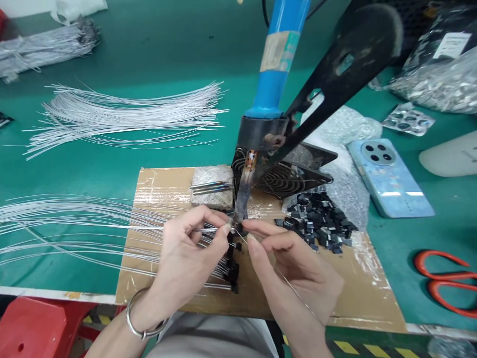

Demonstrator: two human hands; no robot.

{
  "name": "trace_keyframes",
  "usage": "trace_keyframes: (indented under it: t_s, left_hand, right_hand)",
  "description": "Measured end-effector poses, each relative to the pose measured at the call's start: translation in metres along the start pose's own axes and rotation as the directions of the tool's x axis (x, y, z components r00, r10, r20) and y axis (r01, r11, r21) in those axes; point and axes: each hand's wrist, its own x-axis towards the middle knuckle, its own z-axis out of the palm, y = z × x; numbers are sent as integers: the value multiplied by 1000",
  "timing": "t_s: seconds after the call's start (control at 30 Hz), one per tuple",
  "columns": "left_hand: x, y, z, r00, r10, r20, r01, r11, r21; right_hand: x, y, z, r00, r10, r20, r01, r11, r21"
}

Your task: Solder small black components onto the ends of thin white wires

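Just below the tip of a blue-handled soldering iron (244, 186), held in a black bracket (335, 74), both hands meet. Between thumb and forefinger my left hand (192, 253) pinches a thin white wire (149, 227) running off to the left. My right hand (294, 268) grips a thin strand of solder wire (292, 288), its end close to the iron's tip. What sits at the joint is too small and covered to make out. Under my left hand lie white wires with black connectors (233, 273) on their ends.
A heap of black connector pieces (322, 219) lies on the cardboard (357, 293). Behind the iron stands a black fan (283, 179). A bundle of white wires (130, 112) rests on the green table. To the right are a blue phone (391, 179) and red-handled scissors (443, 276).
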Motion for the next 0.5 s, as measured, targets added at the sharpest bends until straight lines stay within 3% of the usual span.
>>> trace_keyframes:
  t_s: [0.5]
  left_hand:
    - [-2, -1, -1, 1000, -1, 6, 1, 998, 56]
  right_hand:
    - [0, 0, 2, 1000, 2, -29, -2, 1000, 4]
